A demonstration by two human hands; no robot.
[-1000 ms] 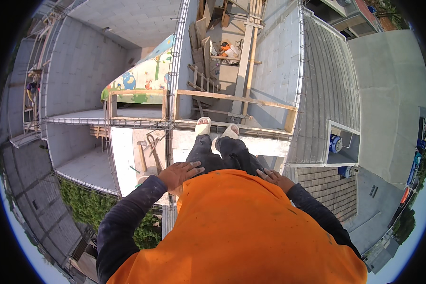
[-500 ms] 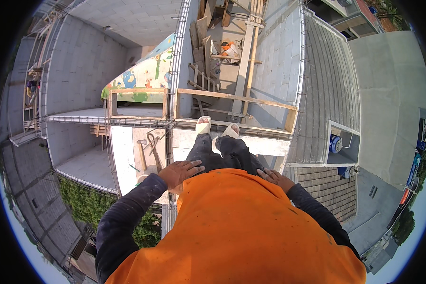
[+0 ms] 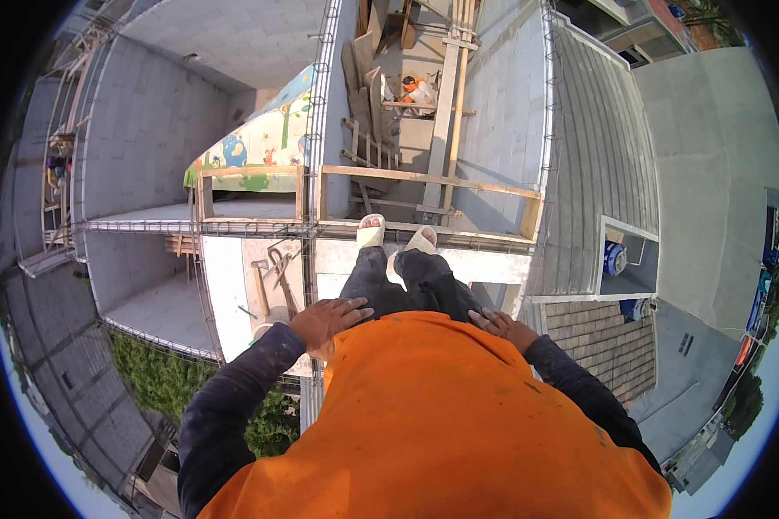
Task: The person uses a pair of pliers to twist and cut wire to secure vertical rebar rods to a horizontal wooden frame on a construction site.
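My left hand (image 3: pixel 325 323) lies flat on my left thigh, fingers stretched out and holding nothing. On the other thigh rests my right hand (image 3: pixel 504 328), likewise with its fingers apart. My dark trousers (image 3: pixel 415 275) and light sandals (image 3: pixel 370 233) show beyond them. Left of my left hand, a hammer (image 3: pixel 260 290) with a wooden handle lies on a pale board (image 3: pixel 227 281). Beside it is a rusty metal tool (image 3: pixel 280 266), its kind unclear. A thin green stick (image 3: pixel 247 311) lies close by.
Wooden frames (image 3: pixel 433 179) and rebar cages (image 3: pixel 316 112) run along the wall tops. A deep opening beyond my feet holds planks (image 3: pixel 441 130) and a person in orange (image 3: pixel 417 90) below. A patterned sheet (image 3: pixel 260 147) hangs at left; a tiled roof (image 3: pixel 601 346) lies right.
The view has shifted very slightly. The person at far left and the one below have moved a little; both my hands stay on my thighs.
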